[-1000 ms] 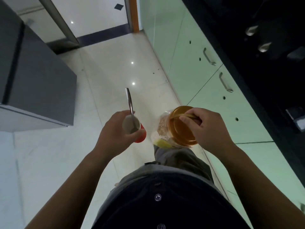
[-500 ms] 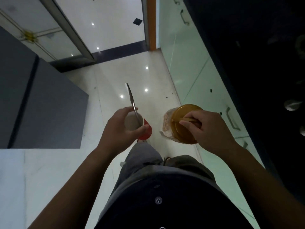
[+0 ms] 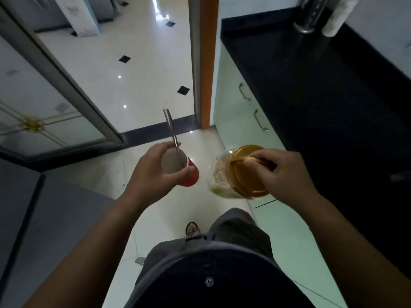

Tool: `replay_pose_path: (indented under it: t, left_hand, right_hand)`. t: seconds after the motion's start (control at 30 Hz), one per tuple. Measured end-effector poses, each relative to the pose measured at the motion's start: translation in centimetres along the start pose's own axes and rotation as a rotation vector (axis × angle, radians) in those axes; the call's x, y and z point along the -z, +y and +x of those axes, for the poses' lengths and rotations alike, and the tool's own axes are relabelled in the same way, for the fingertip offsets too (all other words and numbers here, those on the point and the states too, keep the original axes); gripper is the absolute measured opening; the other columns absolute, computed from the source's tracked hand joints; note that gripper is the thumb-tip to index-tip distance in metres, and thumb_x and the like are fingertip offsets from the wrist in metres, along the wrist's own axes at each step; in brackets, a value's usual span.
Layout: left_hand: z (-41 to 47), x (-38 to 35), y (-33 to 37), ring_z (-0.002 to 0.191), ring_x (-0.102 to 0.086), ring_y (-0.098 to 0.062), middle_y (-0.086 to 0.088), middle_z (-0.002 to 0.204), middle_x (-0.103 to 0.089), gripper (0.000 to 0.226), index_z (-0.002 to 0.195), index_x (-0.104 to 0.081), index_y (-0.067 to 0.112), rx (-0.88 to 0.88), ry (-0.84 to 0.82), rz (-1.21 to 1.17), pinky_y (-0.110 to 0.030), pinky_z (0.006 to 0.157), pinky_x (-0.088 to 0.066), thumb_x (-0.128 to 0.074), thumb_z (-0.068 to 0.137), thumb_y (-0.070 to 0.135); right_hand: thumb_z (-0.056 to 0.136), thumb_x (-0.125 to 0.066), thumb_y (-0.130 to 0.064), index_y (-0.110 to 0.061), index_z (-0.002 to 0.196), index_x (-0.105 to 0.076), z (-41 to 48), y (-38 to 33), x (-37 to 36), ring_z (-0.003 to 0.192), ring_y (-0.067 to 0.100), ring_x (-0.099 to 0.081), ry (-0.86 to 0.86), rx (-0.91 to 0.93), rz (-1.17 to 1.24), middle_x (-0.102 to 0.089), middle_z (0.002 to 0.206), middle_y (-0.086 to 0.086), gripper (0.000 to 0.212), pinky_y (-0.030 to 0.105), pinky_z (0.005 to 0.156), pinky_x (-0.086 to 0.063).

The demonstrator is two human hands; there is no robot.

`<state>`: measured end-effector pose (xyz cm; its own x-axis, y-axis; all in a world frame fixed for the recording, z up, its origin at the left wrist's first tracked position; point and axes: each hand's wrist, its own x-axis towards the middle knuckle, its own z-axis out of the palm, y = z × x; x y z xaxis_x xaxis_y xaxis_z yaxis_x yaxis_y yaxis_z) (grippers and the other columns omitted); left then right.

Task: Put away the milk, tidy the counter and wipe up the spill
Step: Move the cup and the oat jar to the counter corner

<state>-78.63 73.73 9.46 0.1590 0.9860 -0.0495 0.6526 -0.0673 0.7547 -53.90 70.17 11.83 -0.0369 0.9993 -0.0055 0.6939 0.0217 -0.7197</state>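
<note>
My left hand (image 3: pixel 153 174) grips a red cup (image 3: pixel 189 176) with a pale inside, held above the floor in front of my waist. A metal spoon (image 3: pixel 172 134) stands in the cup, its handle leaning up and away. My right hand (image 3: pixel 282 174) holds a clear jar of oats (image 3: pixel 222 176) by the handle of its amber lid (image 3: pixel 246 172), level with the cup and to its right. No milk or spill is in view.
A black counter (image 3: pixel 322 96) over pale green cabinet fronts (image 3: pixel 240 121) runs along the right. A steel container (image 3: pixel 311 14) and a white object (image 3: pixel 335 16) stand at its far end. An orange door frame (image 3: pixel 208 63) and a dark grey cabinet (image 3: pixel 44 218) flank the tiled floor (image 3: pixel 138 70).
The view has swung upward and forward along the counter, bringing the doorway and counter end into sight. Both hands keep the same hold on cup and jar.
</note>
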Motion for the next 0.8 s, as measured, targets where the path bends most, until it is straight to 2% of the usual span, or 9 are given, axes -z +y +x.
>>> replay_pose_path:
  t: [0.07, 0.13, 0.23, 0.3, 0.4, 0.53, 0.63, 0.73, 0.8]
  left_hand:
    - [3.4, 0.8, 0.3, 0.106, -0.047, -0.011, 0.009, 0.120, -0.050, 0.064, 0.127, -0.048, 0.024, -0.006, -0.009, -0.024, -0.019, 0.075, -0.044, -0.075, 0.070, 0.040]
    - [6.9, 1.1, 0.4, 0.108, -0.049, -0.013, 0.005, 0.123, -0.052, 0.066, 0.128, -0.048, 0.023, -0.026, -0.029, -0.027, -0.027, 0.080, -0.050, -0.074, 0.071, 0.042]
    - [13.2, 0.6, 1.1, 0.106, -0.048, -0.010, 0.002, 0.126, -0.054, 0.066, 0.127, -0.047, 0.022, -0.084, -0.056, 0.027, -0.018, 0.076, -0.043, -0.075, 0.070, 0.040]
    - [18.0, -0.2, 2.2, 0.105, -0.045, -0.008, 0.001, 0.127, -0.055, 0.066, 0.128, -0.048, 0.021, -0.124, -0.086, 0.058, -0.017, 0.077, -0.038, -0.075, 0.070, 0.037]
    - [25.5, -1.7, 4.8, 0.111, -0.046, -0.010, 0.001, 0.132, -0.053, 0.069, 0.130, -0.047, 0.020, -0.173, -0.143, 0.076, -0.026, 0.084, -0.040, -0.074, 0.070, 0.040]
    - [34.6, -3.8, 9.2, 0.109, -0.044, -0.008, 0.003, 0.134, -0.050, 0.067, 0.131, -0.045, 0.025, -0.222, -0.270, 0.082, -0.027, 0.084, -0.040, -0.073, 0.072, 0.040]
    - [40.1, -5.4, 12.6, 0.102, -0.040, -0.006, 0.005, 0.121, -0.051, 0.059, 0.128, -0.047, 0.020, -0.299, -0.350, 0.131, -0.026, 0.083, -0.033, -0.071, 0.076, 0.036]
    - [44.6, -7.0, 15.2, 0.100, -0.042, -0.010, 0.008, 0.105, -0.044, 0.046, 0.116, -0.054, 0.009, -0.402, -0.435, 0.150, -0.029, 0.085, -0.035, -0.070, 0.078, 0.028]
    - [47.6, -8.2, 16.4, 0.100, -0.044, -0.008, 0.013, 0.101, -0.045, 0.039, 0.110, -0.056, 0.012, -0.457, -0.512, 0.128, -0.029, 0.088, -0.038, -0.071, 0.077, 0.026]
  right_hand:
    - [0.083, -0.063, -0.029, -0.023, 0.102, -0.064, 3.2, -0.2, 0.6, 0.082, -0.002, -0.052, 0.072, -0.028, 0.027, -0.059, 0.093, -0.013, 0.021, 0.012, 0.072, -0.041]
    - [0.083, -0.062, -0.029, -0.018, 0.107, -0.064, 6.5, -0.3, 1.5, 0.089, 0.005, -0.053, 0.152, -0.039, 0.017, -0.058, 0.097, -0.011, 0.026, 0.012, 0.072, -0.039]
    - [0.084, -0.062, -0.028, -0.018, 0.108, -0.065, 12.4, 0.4, 3.7, 0.091, 0.007, -0.053, 0.248, -0.075, -0.018, -0.058, 0.096, -0.012, 0.026, 0.010, 0.072, -0.036]
    - [0.085, -0.063, -0.028, -0.021, 0.104, -0.066, 16.1, 1.4, 5.2, 0.087, 0.002, -0.052, 0.310, -0.098, -0.035, -0.058, 0.092, -0.014, 0.021, 0.007, 0.071, -0.034]
    - [0.085, -0.063, -0.026, -0.024, 0.096, -0.068, 21.1, 3.3, 7.6, 0.076, -0.006, -0.051, 0.405, -0.129, -0.035, -0.055, 0.081, -0.021, 0.013, 0.002, 0.069, -0.033]
    - [0.083, -0.065, -0.025, -0.036, 0.085, -0.062, 26.7, 5.8, 11.2, 0.076, -0.013, -0.054, 0.491, -0.196, 0.012, -0.054, 0.076, -0.030, 0.012, -0.003, 0.067, -0.037]
    - [0.082, -0.066, -0.023, -0.029, 0.085, -0.067, 30.2, 7.8, 13.3, 0.077, -0.010, -0.057, 0.541, -0.250, 0.022, -0.057, 0.076, -0.027, 0.006, 0.000, 0.069, -0.040]
    - [0.083, -0.065, -0.026, -0.024, 0.087, -0.069, 33.3, 9.4, 15.1, 0.080, 0.002, -0.058, 0.551, -0.314, 0.004, -0.061, 0.079, -0.017, 0.007, 0.013, 0.074, -0.045]
    - [0.083, -0.064, -0.027, -0.024, 0.088, -0.069, 35.2, 10.8, 16.6, 0.080, 0.002, -0.058, 0.578, -0.351, 0.005, -0.062, 0.082, -0.015, 0.008, 0.014, 0.073, -0.044]
